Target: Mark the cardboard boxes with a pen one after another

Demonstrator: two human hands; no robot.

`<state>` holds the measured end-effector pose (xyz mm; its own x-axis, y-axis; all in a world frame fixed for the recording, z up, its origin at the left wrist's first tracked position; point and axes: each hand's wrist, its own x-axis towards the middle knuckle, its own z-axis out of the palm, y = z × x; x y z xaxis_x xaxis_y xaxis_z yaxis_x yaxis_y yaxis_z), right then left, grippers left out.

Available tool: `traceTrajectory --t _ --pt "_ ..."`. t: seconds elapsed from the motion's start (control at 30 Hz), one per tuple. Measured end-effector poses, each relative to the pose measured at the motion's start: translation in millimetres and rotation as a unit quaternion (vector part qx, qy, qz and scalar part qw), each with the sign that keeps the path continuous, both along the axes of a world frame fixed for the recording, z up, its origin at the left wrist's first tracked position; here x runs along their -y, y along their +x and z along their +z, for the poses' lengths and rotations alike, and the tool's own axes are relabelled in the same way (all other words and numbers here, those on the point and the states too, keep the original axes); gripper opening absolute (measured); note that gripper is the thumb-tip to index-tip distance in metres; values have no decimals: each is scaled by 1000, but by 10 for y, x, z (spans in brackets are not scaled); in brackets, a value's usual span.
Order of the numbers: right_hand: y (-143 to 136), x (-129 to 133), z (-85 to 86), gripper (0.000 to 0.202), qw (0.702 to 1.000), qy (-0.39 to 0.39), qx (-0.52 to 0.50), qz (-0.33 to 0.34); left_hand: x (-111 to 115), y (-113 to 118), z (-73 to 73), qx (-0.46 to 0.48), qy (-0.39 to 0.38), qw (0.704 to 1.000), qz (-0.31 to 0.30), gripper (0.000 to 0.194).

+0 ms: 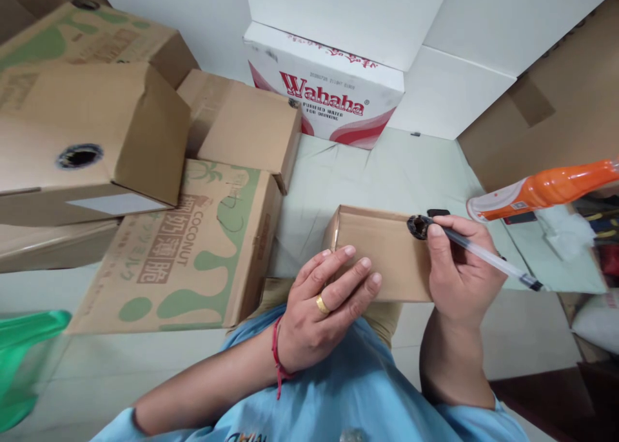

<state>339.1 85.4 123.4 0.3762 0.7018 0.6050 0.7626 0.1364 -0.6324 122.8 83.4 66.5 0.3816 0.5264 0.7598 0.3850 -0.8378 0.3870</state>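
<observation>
In the head view, a small carton [377, 255] lies at the near edge of the bench [333, 177]; whether it overhangs that edge is hidden. The left hand [329, 306] is unclenched, its fingers laid across the carton's left end; the right hand [464, 261] grasps a pen [488, 256] between thumb and forefinger, one end at a dark-rimmed hole [417, 228] in the carton's upper right part. Likely faults: the pen may skid off the rim should the carton turn under the flat left hand; hard pressure may tear the board beside the hole; a push toward the near edge may tip the carton. Count: one pen, one small carton with one visible hole, one orange bottle [546, 189] toward the bench's right edge, one white carton [329, 93] toward the far edge, and at least four other brown cartons [193, 268] leftward.
</observation>
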Motion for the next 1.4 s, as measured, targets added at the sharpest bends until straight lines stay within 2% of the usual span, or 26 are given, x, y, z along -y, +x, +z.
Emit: traceTrajectory --t 0.13,0.2,0.23,0.3,0.37,0.4,0.43,0.5,0.6,0.73,0.83,0.97,1.13,1.27,1.4 --pt "81 51 -18 23 989 106 -17 -103 -4 13 2 7 -3 1000 7 31" --pt "248 79 -85 30 980 108 -61 -158 -9 16 -5 9 -1 1000 5 31" --pt "361 82 -145 34 980 64 -77 -173 -12 15 -10 9 0 1000 3 31" --pt "613 56 -324 40 974 -114 -79 -178 -19 11 -20 8 0 1000 0 32" --pt "834 -1 -563 43 931 -328 -47 -151 -26 6 -28 4 0 1000 -1 32" --pt "915 -29 -691 43 913 -380 -38 -142 -29 4 -29 2 1 1000 0 32" --pt "975 -51 -815 42 899 -414 -32 -138 -32 2 -28 -1 3 1000 1 32" --pt "1042 -57 -1024 37 889 -433 -25 -145 -37 -1 -23 -5 9 1000 3 32" --pt "1113 38 -1190 32 883 -430 -6 -185 -41 -1 -16 -14 16 1000 5 33" --pt "1320 215 -1241 74 868 -411 43 -277 -47 11 -29 -12 16 1000 13 32" --pt "1490 255 -1281 95 843 -448 65 -291 -52 25 -47 -4 17 1000 14 33" --pt "1609 174 -1337 93 828 -475 54 -292 -56 35 -59 1 20 1000 14 35" --pt "1595 134 -1328 93 821 -489 8 -293 -43 36 -62 -2 25 999 22 35" --pt "1599 253 -1284 98 836 -476 -48 -270 -30 42 -89 -4 27 999 27 36" --pt "1661 371 -1232 97 864 -440 -122 -214 -39 42 -126 2 31 999 23 37"
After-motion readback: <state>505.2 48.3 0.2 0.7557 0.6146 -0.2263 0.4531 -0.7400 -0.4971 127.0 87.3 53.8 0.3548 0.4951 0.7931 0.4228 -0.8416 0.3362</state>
